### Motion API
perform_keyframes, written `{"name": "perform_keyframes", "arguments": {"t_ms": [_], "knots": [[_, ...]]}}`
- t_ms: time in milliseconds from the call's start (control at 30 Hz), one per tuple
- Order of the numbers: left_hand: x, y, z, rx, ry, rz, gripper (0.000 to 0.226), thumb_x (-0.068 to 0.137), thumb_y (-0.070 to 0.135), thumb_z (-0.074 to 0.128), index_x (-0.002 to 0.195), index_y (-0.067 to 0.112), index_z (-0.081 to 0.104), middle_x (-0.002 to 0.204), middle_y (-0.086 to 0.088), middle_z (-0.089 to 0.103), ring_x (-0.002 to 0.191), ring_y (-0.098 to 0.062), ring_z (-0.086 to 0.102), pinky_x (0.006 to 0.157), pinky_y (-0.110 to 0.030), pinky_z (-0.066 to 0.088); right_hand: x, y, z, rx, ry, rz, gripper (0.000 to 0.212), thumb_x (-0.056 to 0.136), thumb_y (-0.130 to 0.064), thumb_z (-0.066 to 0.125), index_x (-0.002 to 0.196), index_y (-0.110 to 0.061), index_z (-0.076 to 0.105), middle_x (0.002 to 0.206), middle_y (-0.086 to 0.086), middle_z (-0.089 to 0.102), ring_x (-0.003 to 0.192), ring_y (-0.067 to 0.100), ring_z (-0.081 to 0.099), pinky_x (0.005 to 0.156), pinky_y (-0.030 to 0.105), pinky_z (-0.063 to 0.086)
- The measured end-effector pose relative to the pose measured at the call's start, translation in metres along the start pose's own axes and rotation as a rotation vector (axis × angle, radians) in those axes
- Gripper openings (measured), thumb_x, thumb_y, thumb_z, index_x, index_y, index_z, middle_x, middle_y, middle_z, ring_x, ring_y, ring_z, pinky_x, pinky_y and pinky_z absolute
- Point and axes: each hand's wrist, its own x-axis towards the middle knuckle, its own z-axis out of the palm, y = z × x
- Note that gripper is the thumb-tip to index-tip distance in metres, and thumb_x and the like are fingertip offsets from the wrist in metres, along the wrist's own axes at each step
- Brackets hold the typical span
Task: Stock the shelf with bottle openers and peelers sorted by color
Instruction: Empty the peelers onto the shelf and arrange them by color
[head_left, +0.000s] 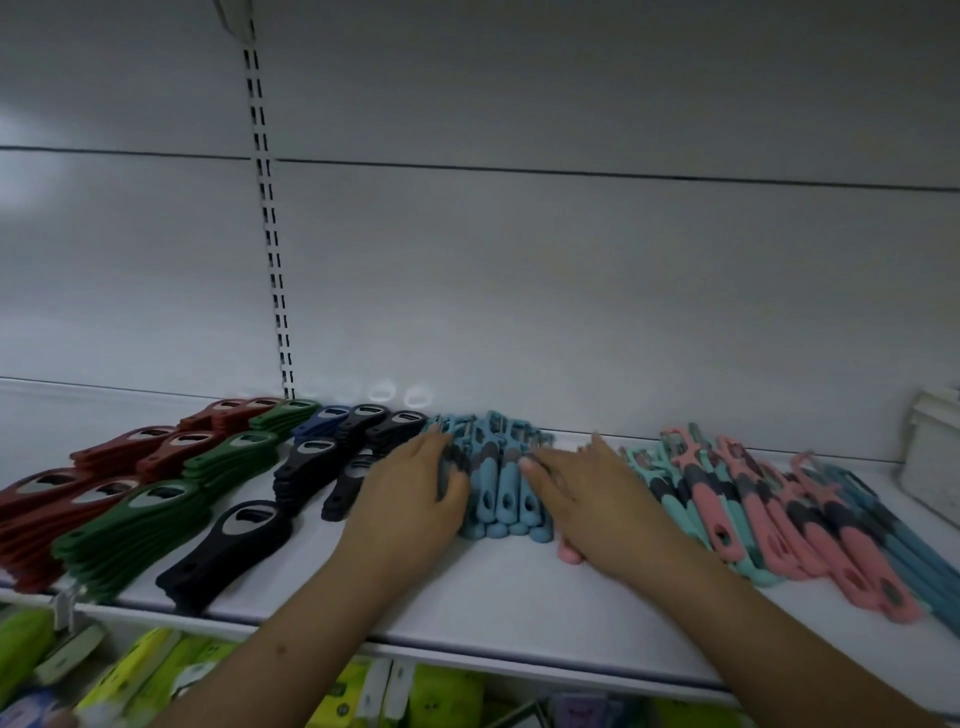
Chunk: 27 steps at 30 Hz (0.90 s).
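Red openers (36, 512) cut off at the left edge, blue peelers (501, 491) half hidden under both hands, pink handle (569, 555) peeking from beneath the right hand (597, 499), left fingers (449, 470) blurred, packets (156, 675) below blurred, white box (930, 462) cropped right.

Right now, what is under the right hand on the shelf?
The right hand lies over the right edge of the blue peelers. A pink handle end pokes out beneath the palm; the rest of it is covered.
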Motion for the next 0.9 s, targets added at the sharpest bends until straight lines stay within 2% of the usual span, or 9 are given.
{"name": "perform_keyframes", "arguments": {"t_ms": [67,133,233,367,467,533,700,800,900], "knots": [[-0.002,0.003,-0.001,0.087,0.049,0.089,0.064,0.089,0.048,0.031,0.139,0.016,0.053,0.144,0.0,0.052,0.131,-0.017,0.047,0.114,-0.033,0.033,0.003,0.007,-0.011,-0.025,0.144,0.027,0.061,0.1,-0.059,0.017,0.133,-0.029,0.058,0.102,-0.007,0.076,0.106,-0.004,0.063,0.125,0.031,0.002],[-0.003,0.005,0.0,0.151,0.071,0.233,0.058,0.088,0.047,0.031,0.13,0.018,0.06,0.132,0.002,0.059,0.122,-0.017,0.051,0.109,-0.034,0.036,0.005,0.019,-0.026,-0.049,0.236,0.073,0.058,0.101,-0.055,0.024,0.139,-0.024,0.056,0.137,-0.005,0.061,0.13,0.008,0.051,0.123,0.031,0.008],[-0.001,0.018,0.002,0.117,0.02,0.43,0.044,0.089,0.039,0.04,0.123,0.022,0.061,0.123,0.006,0.058,0.113,-0.013,0.053,0.099,-0.029,0.041,0.004,0.048,-0.049,0.012,0.295,0.152,0.048,0.103,-0.044,0.04,0.14,-0.018,0.055,0.145,0.002,0.053,0.133,0.021,0.047,0.115,0.034,0.029],[-0.003,0.059,0.026,0.106,-0.153,0.612,0.046,0.095,0.053,0.04,0.134,0.03,0.052,0.127,0.009,0.051,0.114,-0.012,0.052,0.097,-0.031,0.043,-0.014,0.087,-0.068,0.048,0.306,0.268,0.041,0.103,-0.032,0.047,0.139,-0.014,0.055,0.142,0.007,0.054,0.129,0.023,0.05,0.107,0.029,0.034],[-0.002,0.087,0.049,0.28,-0.325,0.67,0.073,0.091,0.077,0.022,0.153,0.038,0.021,0.145,0.007,0.036,0.13,-0.017,0.038,0.107,-0.035,0.033,-0.035,0.11,-0.072,0.049,0.278,0.296,0.038,0.103,-0.029,0.047,0.136,-0.014,0.058,0.139,0.007,0.058,0.128,0.023,0.052,0.105,0.024,0.033],[0.007,0.099,0.06,0.31,-0.363,0.646,0.077,0.091,0.078,0.021,0.156,0.036,0.013,0.147,0.002,0.029,0.131,-0.02,0.035,0.11,-0.034,0.031,-0.048,0.126,-0.074,0.028,0.27,0.296,0.035,0.104,-0.029,0.045,0.132,-0.015,0.062,0.134,0.005,0.062,0.125,0.021,0.055,0.101,0.021,0.033],[0.04,0.111,0.078,0.292,-0.472,0.608,0.091,0.083,0.081,0.023,0.156,0.027,0.015,0.147,-0.004,0.025,0.134,-0.025,0.034,0.113,-0.038,0.033,-0.072,0.168,-0.077,-0.022,0.691,0.381,0.036,0.1,-0.024,0.041,0.09,-0.009,0.073,0.088,0.006,0.073,0.082,0.023,0.065,0.076,0.032,0.045],[0.059,0.122,0.076,0.339,-0.517,0.657,0.105,0.073,0.092,0.025,0.156,0.032,0.002,0.153,0.001,0.017,0.141,-0.02,0.02,0.119,-0.041,0.023,-0.082,0.171,-0.08,-0.008,0.926,0.505,0.037,0.097,-0.024,0.041,0.082,-0.011,0.073,0.079,0.004,0.07,0.072,0.019,0.06,0.068,0.032,0.044],[0.061,0.148,0.081,0.204,-0.479,0.779,0.103,0.073,0.093,0.035,0.155,0.04,0.002,0.157,0.009,0.012,0.145,-0.015,0.013,0.121,-0.039,0.018,-0.079,0.177,-0.076,0.069,0.872,0.592,0.035,0.098,-0.021,0.044,0.079,-0.006,0.068,0.075,0.006,0.068,0.069,0.021,0.06,0.065,0.035,0.045]]}}
